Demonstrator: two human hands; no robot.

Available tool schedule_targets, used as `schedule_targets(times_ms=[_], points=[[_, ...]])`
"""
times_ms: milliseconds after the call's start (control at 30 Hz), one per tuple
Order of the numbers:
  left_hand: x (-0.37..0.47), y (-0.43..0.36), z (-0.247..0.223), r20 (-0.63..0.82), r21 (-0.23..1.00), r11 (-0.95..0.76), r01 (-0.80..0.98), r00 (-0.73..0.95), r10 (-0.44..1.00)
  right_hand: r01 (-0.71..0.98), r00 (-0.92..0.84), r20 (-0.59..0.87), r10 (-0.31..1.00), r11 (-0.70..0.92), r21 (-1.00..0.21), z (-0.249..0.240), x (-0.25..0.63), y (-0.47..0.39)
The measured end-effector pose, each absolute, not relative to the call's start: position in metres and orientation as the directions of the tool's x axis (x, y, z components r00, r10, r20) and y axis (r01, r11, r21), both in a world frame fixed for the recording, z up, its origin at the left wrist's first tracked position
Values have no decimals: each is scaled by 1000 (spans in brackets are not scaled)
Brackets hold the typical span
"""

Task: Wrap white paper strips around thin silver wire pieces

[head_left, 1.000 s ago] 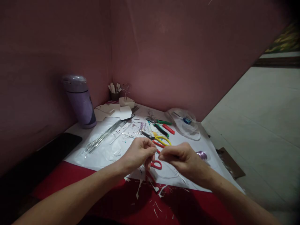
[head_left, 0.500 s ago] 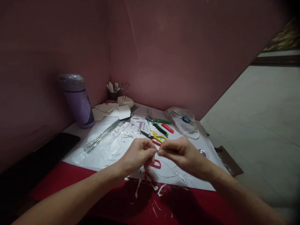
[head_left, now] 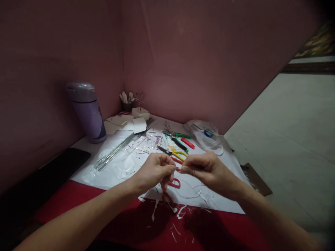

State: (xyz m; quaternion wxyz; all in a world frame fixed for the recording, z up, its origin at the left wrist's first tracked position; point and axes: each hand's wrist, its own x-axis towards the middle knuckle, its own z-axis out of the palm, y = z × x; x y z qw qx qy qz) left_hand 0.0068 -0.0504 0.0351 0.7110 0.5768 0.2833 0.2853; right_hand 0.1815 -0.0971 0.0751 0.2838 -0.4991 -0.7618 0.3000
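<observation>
My left hand is closed in a pinch above the near part of a white sheet. Facing it, my right hand pinches too, a small gap between the fingertips of the two. Whatever either pinch holds is too small to make out. Just beyond the hands lie pliers with one yellow and one red handle, partly hidden. Red scissor-like handle loops show beneath my left hand. Thin pale strands curl on the sheet below my right hand.
A bundle of straight wires lies at left, near a purple tumbler. Green-handled pliers, a red stick-like piece and a clear plastic bag are farther back. White scraps litter the red cloth.
My right hand has drawn slightly to the right, widening the gap between the fingertips. My left hand stays nearly in place, still pinched.
</observation>
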Motion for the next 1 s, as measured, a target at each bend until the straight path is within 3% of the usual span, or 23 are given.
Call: schedule_targets(times_ms=[167, 300, 467, 567, 633, 733, 833, 1000], points=[[6, -50, 30, -55, 941, 274, -200, 708, 704, 583, -347, 12, 938, 226, -781, 45, 184, -100], [6, -51, 25, -68, 927, 332, -172, 795, 602, 480, -283, 61, 957, 196, -855, 47, 194, -83], [6, -48, 22, -82, 959, 261, -113, 768, 635, 647, -305, 189, 933, 349, -678, 75, 188, -92], [6, -46, 23, -78, 954, 261, -149, 715, 694, 700, -372, 150, 916, 383, -602, 67, 180, -107], [6, -46, 25, -79, 940, 289, -182, 708, 702, 692, -382, 93, 919, 351, -631, 52, 179, -110], [5, -49, 28, -77, 915, 349, -204, 760, 645, 594, -332, 34, 943, 237, -769, 38, 185, -100], [5, -52, 29, -78, 932, 336, -137, 829, 554, 493, -288, 39, 957, 184, -851, 48, 193, -84], [8, -53, 28, -116, 972, 231, -52, 745, 657, 637, -329, 140, 934, 329, -697, 78, 186, -92]])
